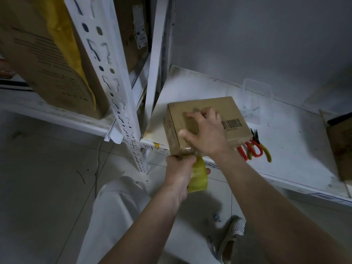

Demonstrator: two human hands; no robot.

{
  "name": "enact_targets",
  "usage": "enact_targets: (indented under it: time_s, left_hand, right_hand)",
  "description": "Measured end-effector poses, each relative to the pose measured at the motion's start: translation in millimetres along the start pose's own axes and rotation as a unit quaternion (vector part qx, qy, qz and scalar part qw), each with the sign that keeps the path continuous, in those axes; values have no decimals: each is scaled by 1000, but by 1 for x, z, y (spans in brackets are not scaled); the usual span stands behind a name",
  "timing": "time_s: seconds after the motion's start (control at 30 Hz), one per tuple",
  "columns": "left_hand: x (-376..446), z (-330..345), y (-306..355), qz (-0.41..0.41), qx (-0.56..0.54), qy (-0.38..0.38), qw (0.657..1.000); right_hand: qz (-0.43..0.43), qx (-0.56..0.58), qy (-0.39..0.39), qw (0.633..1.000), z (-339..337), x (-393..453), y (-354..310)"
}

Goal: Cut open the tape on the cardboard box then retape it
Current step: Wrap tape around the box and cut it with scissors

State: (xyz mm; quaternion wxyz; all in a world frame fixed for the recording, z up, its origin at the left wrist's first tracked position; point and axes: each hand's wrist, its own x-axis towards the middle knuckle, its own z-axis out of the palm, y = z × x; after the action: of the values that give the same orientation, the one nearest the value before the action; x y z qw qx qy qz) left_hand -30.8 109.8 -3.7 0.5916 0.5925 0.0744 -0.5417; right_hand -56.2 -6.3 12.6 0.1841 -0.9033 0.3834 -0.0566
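A small brown cardboard box (190, 109) with a barcode label sits at the front edge of a white shelf (297, 149). My right hand (205, 132) lies flat on the box's top with fingers spread, pressing along the middle seam. My left hand (179, 172) grips a yellowish roll of clear tape (199, 178) just below the box's near corner. A strip of tape runs from the roll up onto the box's near edge.
Red-handled scissors (251, 149) and yellow-handled pliers (263, 149) lie on the shelf right of the box. A clear plastic tub (253, 100) stands behind it. A white slotted shelf post (114, 82) and a big carton (47, 54) are at left. Another box (341, 145) sits far right.
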Motion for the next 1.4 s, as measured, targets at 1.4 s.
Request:
enact_targets:
  time_s: [1.4]
  left_hand:
    - [24, 9, -13, 126, 46, 76, 988]
  right_hand:
    - [-146, -8, -117, 982, -11, 9, 25]
